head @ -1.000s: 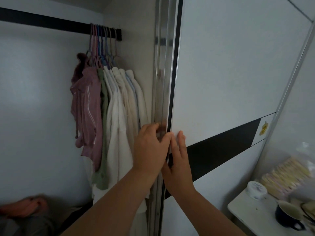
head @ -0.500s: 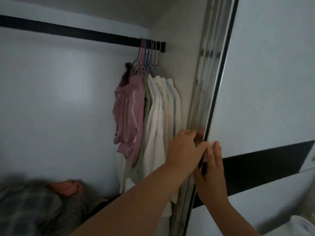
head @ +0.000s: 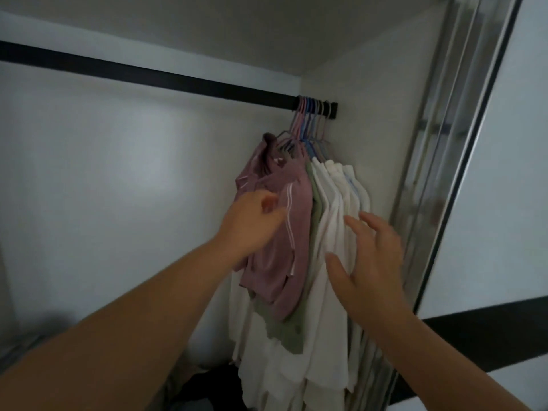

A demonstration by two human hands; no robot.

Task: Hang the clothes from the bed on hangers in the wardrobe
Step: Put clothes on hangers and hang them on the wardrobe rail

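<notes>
Inside the wardrobe a black rail (head: 148, 72) carries several coloured hangers (head: 308, 123), bunched at its right end. From them hang a mauve jacket (head: 278, 262), a green garment (head: 284, 330) and several white garments (head: 335, 197). My left hand (head: 252, 223) is at the front of the mauve jacket with its fingers curled; blur hides whether they grip the fabric. My right hand (head: 370, 262) lies with fingers spread against the white garments.
The white sliding door (head: 504, 203) with its metal frame (head: 430, 173) stands just right of the clothes, a black band across its lower part. The rail's left stretch is bare. Dark items lie blurred on the wardrobe floor (head: 201, 381).
Both hands have left the sliding door's edge and moved left into the wardrobe onto the hanging clothes. The view has swung left and up.
</notes>
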